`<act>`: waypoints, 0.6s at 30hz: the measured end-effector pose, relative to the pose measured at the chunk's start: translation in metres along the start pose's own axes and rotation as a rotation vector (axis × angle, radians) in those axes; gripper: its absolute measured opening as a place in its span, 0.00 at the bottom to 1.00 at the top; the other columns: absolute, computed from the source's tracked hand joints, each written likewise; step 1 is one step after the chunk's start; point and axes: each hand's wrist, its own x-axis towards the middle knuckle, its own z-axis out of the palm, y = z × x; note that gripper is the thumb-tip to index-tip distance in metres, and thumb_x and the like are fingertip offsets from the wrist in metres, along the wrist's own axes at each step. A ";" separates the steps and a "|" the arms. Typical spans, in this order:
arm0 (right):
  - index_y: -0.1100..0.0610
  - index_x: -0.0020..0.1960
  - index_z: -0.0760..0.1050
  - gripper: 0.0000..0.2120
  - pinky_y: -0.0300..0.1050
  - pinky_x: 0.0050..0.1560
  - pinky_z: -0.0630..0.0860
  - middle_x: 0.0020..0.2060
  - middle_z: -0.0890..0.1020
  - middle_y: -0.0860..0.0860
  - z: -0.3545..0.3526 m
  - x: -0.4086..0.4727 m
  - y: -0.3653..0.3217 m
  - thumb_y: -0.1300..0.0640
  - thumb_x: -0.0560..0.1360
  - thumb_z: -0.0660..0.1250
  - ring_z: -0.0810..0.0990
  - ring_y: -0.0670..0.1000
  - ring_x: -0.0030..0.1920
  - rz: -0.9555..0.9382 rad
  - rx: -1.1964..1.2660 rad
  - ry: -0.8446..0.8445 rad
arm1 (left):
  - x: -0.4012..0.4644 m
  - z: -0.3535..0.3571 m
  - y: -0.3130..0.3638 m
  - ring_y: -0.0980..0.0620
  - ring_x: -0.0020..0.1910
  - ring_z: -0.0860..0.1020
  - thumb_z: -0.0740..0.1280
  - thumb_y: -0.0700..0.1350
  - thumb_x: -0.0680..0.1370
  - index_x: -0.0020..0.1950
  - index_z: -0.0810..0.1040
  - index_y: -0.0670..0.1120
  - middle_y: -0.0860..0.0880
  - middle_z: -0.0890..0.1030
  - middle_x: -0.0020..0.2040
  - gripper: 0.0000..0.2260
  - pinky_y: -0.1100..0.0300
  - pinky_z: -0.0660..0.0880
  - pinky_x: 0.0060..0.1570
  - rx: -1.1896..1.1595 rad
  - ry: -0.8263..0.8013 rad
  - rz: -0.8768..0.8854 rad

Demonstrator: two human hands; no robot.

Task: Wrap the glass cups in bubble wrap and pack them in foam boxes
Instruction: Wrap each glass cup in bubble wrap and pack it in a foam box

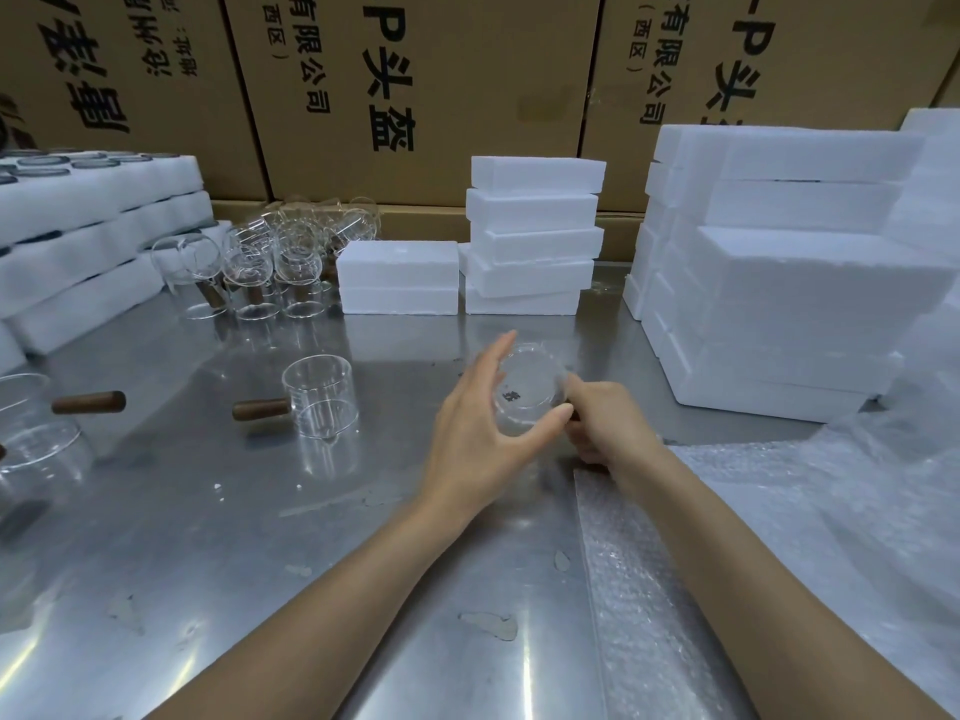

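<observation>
Glass cups [244, 262] stand grouped at ten o'clock on the steel bench [218, 537], within reach for picking. We note foam boxes [532, 236] stacked at twelve and two o'clock, ready to receive them. A bubble wrap [649, 589] strip lies at five o'clock. The held cup [527, 389] sits centre, above the strip's far end, presumably for wrapping. Our right hand [605, 423] grips its handle; our left hand [480, 423] cradles the glass body, thumb and fingers curved round it.
</observation>
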 end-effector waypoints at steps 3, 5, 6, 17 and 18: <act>0.53 0.28 0.61 0.17 0.33 0.20 0.51 0.19 0.59 0.47 -0.009 -0.002 0.000 0.56 0.75 0.58 0.53 0.46 0.20 0.009 0.122 -0.109 | 0.001 -0.004 0.000 0.68 0.66 0.67 0.70 0.58 0.74 0.76 0.55 0.60 0.62 0.65 0.72 0.35 0.76 0.63 0.61 0.092 -0.092 0.139; 0.53 0.27 0.64 0.19 0.32 0.19 0.50 0.19 0.58 0.46 -0.013 -0.003 0.000 0.56 0.76 0.57 0.52 0.44 0.19 0.013 0.180 -0.179 | 0.003 -0.006 0.001 0.69 0.71 0.61 0.65 0.60 0.76 0.76 0.50 0.63 0.63 0.61 0.74 0.33 0.79 0.58 0.63 0.125 -0.122 0.201; 0.54 0.27 0.65 0.20 0.32 0.19 0.50 0.18 0.58 0.46 -0.014 -0.004 0.000 0.55 0.77 0.57 0.52 0.44 0.19 0.015 0.184 -0.204 | 0.004 -0.007 0.001 0.69 0.72 0.58 0.62 0.61 0.77 0.75 0.48 0.65 0.64 0.59 0.74 0.32 0.80 0.56 0.63 0.138 -0.138 0.220; 0.56 0.30 0.67 0.17 0.33 0.20 0.49 0.19 0.59 0.46 -0.012 -0.005 0.000 0.58 0.77 0.54 0.53 0.44 0.19 -0.003 0.111 -0.202 | 0.004 -0.004 0.012 0.62 0.60 0.75 0.57 0.50 0.82 0.66 0.73 0.53 0.56 0.78 0.61 0.14 0.68 0.69 0.59 -0.284 -0.041 0.112; 0.57 0.30 0.68 0.17 0.33 0.19 0.50 0.19 0.59 0.47 -0.011 -0.006 0.000 0.58 0.77 0.55 0.53 0.44 0.19 -0.008 0.101 -0.190 | 0.004 -0.003 0.014 0.61 0.56 0.77 0.57 0.50 0.82 0.63 0.75 0.52 0.57 0.80 0.57 0.13 0.67 0.70 0.57 -0.327 -0.007 0.086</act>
